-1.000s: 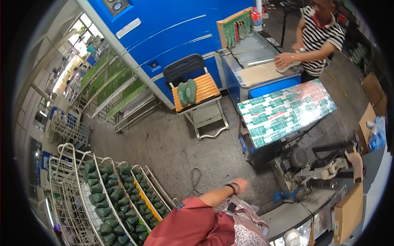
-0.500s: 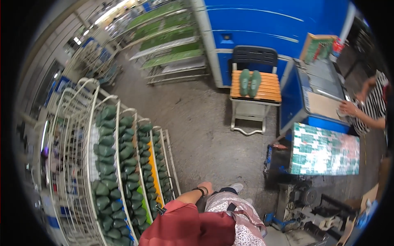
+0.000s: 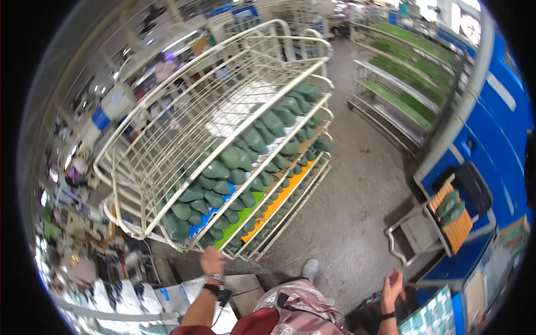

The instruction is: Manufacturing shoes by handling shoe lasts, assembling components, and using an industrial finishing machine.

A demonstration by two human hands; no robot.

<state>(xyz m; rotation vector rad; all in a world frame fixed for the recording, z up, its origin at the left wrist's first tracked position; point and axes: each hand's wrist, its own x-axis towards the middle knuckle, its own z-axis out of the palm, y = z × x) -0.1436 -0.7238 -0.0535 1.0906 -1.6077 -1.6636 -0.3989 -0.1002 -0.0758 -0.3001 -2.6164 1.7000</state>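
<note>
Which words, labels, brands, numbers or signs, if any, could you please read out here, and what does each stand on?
None can be read.
White rectangular strip on the blue wall panel: too blurred to read.
Green-and-white patterned sheet at lower right: any print is too small and blurred.
Dark-green foot-shaped forms: no legible marking.

The shoe lasts point(image 3: 237, 158) are dull green, the rack point(image 3: 285, 99) cream, the apron point(image 3: 304, 291) speckled pinkish-white.

Grey floor point(image 3: 363, 195), blue panelling point(image 3: 497, 148), bright windows point(image 3: 469, 26) beyond
</note>
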